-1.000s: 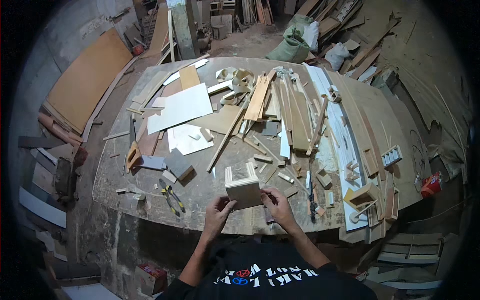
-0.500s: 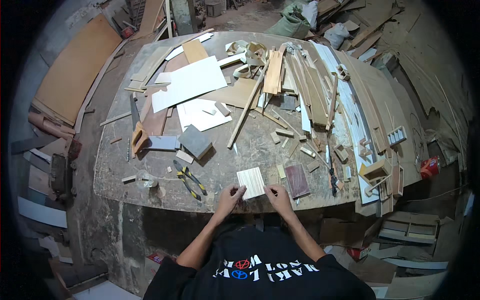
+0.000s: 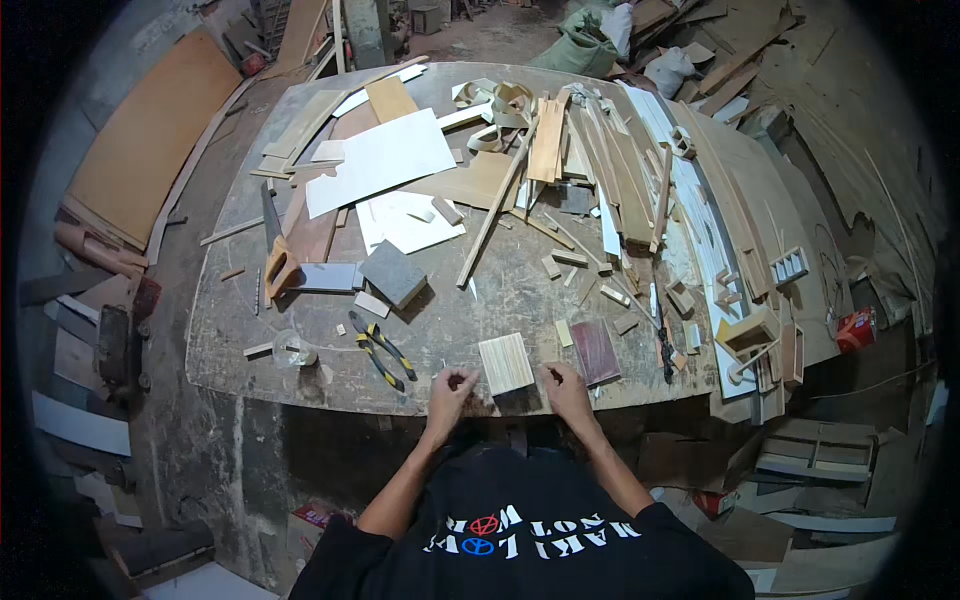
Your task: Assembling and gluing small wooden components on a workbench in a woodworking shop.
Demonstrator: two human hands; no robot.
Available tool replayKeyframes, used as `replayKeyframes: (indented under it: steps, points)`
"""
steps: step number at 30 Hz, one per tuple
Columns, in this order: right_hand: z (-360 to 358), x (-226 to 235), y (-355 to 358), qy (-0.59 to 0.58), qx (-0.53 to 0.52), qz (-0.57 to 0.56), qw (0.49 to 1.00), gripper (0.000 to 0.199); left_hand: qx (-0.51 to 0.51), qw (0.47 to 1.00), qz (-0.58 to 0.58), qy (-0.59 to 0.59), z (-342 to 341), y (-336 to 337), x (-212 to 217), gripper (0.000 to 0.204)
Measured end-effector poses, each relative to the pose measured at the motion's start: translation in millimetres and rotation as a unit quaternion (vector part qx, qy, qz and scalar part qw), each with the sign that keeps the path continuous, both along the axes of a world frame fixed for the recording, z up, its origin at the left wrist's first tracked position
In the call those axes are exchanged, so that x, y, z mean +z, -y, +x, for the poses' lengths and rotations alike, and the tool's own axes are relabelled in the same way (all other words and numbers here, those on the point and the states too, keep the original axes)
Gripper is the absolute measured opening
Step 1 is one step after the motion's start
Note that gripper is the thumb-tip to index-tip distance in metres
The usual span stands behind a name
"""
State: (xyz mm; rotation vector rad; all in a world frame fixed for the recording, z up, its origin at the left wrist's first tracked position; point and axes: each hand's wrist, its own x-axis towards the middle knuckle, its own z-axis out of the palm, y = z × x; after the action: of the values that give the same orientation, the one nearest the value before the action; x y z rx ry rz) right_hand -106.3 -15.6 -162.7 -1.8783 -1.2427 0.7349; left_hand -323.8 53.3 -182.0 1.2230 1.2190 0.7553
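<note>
Head view: I see the small pale square wooden block (image 3: 505, 363) on the tabletop (image 3: 460, 310) near edge, between my left hand (image 3: 452, 385) and right hand (image 3: 563, 384); fingers curled, holding nothing. Positioning seems in hand; next, a careful regrip.

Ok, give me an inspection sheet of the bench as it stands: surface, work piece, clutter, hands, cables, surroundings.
Surface: worn grey workbench, bare only near the front edge.
Job's things: pale wooden block resting on the bench between both hands.
Clutter: yellow-handled pliers, handsaw, dark red board, white sheet, heaped wood strips.
Hands: left hand and right hand at the bench edge, beside the block, holding nothing.
Cables: nothing seen.
Surroundings: brown panel on the floor, sacks behind the bench.
</note>
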Motion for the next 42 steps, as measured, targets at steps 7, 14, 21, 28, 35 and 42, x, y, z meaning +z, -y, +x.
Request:
replayKeyframes:
  steps: [7,14,21,28,35,42]
  points:
    - [14,-12,14,-0.010,-0.030,0.020,0.999,0.026,0.062,0.980,-0.097,0.162,-21,-1,-9,0.021]
    - [21,-15,34,-0.047,-0.069,-0.047,0.995,0.028,0.056,0.987,-0.109,0.104,-16,-4,0,0.025]
    - [14,-11,31,-0.053,-0.059,-0.005,0.997,0.028,0.039,0.993,-0.095,0.057,-5,-8,5,0.021]
    - [-9,-9,-13,-0.072,-0.021,-0.016,0.997,0.034,0.033,0.990,-0.066,0.123,-11,-13,-16,0.019]
    - [-3,-26,-37,-0.217,0.043,-0.082,0.972,0.035,0.052,0.984,-0.089,0.143,-24,-14,-13,0.019]
    - [3,-20,-53,-0.304,-0.021,-0.073,0.950,0.036,0.081,0.991,-0.081,0.069,-42,-6,2,0.016]
